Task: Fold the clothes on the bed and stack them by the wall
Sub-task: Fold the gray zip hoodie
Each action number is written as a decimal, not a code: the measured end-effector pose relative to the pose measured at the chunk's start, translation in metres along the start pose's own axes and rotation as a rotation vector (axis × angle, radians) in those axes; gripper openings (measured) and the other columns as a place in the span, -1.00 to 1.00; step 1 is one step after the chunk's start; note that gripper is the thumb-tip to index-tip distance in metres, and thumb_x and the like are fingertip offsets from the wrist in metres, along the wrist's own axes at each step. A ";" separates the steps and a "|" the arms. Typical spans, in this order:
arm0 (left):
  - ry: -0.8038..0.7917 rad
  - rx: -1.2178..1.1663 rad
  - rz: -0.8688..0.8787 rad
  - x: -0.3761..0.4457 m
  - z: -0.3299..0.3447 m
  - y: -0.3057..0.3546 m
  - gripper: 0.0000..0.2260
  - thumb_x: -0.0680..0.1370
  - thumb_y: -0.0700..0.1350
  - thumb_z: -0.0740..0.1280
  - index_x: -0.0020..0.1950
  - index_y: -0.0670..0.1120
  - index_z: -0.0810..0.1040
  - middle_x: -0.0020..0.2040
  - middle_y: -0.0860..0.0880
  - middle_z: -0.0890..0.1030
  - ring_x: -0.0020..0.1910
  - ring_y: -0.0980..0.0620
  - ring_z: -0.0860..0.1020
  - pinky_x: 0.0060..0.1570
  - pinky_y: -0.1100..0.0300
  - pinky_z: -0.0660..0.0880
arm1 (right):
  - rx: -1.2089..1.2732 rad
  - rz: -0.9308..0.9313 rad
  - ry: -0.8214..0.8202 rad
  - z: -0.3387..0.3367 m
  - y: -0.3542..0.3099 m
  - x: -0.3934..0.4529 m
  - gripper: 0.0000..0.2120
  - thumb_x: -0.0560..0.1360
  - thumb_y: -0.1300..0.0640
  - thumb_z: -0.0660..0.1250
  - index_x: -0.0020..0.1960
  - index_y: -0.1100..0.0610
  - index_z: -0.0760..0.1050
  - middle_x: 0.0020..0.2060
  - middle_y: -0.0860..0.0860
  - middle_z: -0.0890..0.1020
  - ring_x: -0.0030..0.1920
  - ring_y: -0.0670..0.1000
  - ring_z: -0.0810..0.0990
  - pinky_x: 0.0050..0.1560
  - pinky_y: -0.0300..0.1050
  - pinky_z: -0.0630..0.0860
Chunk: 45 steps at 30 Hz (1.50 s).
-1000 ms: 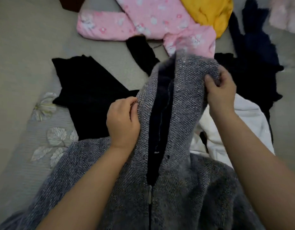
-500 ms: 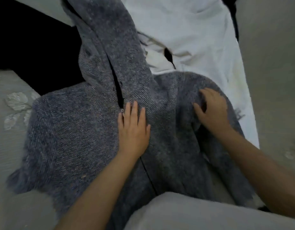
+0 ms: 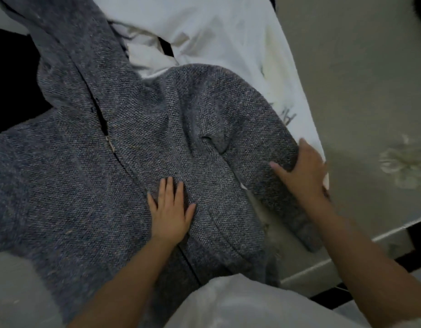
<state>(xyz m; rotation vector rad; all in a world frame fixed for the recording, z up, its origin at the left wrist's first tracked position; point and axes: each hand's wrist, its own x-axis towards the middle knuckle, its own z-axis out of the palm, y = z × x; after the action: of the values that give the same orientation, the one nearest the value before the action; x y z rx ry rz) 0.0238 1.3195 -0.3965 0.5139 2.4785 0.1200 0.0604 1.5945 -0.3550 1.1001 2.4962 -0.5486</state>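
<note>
A grey knitted hooded jacket [image 3: 69, 181] with a front zip lies spread face up on the bed, its hood pointing to the upper left. My left hand [image 3: 170, 211] presses flat on the jacket's front, just right of the zip, fingers apart. My right hand [image 3: 301, 171] rests on the jacket's right sleeve, fingers spread over its outer edge, and holds nothing that I can see. Under the jacket's right side lies a white garment [image 3: 228, 36].
A black garment [image 3: 10, 74] lies at the left, partly under the hood. The beige bedspread [image 3: 358, 67] with a pale flower print runs to the bed's edge at the lower right. My pale-clothed body fills the bottom middle.
My hands let go of the hood and the jacket now lies flat. Since half a second ago my right hand slid outward to the right sleeve; my left hand stayed near the zip.
</note>
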 end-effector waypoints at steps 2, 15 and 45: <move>0.054 0.016 -0.020 0.009 -0.009 0.011 -0.40 0.58 0.19 0.01 0.50 -0.15 0.06 0.52 -0.16 -0.02 0.50 -0.12 -0.13 0.38 -0.19 -0.27 | 0.015 -0.030 0.026 -0.009 -0.014 0.023 -0.56 0.51 -0.02 0.27 0.29 0.20 0.39 0.19 0.20 0.52 0.25 0.17 0.42 0.42 0.23 0.05; 0.196 0.113 0.157 0.123 -0.070 0.129 -0.35 0.58 0.18 0.00 0.51 -0.13 -0.17 0.52 -0.14 -0.19 0.49 -0.10 -0.22 0.44 -0.04 -0.18 | 0.026 -0.032 0.543 -0.186 -0.007 0.142 -0.72 0.56 0.08 0.15 0.17 0.13 0.53 0.13 0.18 0.57 0.17 0.19 0.47 0.22 -0.02 0.18; -0.039 0.221 0.075 0.177 -0.046 0.111 -0.29 0.54 0.27 -0.12 0.42 -0.12 -0.42 0.47 -0.17 -0.37 0.44 -0.11 -0.37 0.38 -0.04 -0.35 | 0.974 0.095 0.464 -0.114 -0.003 0.176 -0.67 0.53 0.25 0.25 -0.41 0.14 0.36 -0.41 -0.05 0.42 -0.34 -0.14 0.35 -0.25 -0.27 0.33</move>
<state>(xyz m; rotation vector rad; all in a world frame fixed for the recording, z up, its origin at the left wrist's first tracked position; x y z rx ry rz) -0.0976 1.4914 -0.4321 0.6954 2.4486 -0.1352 -0.0717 1.7563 -0.3382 1.8237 2.5159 -1.7609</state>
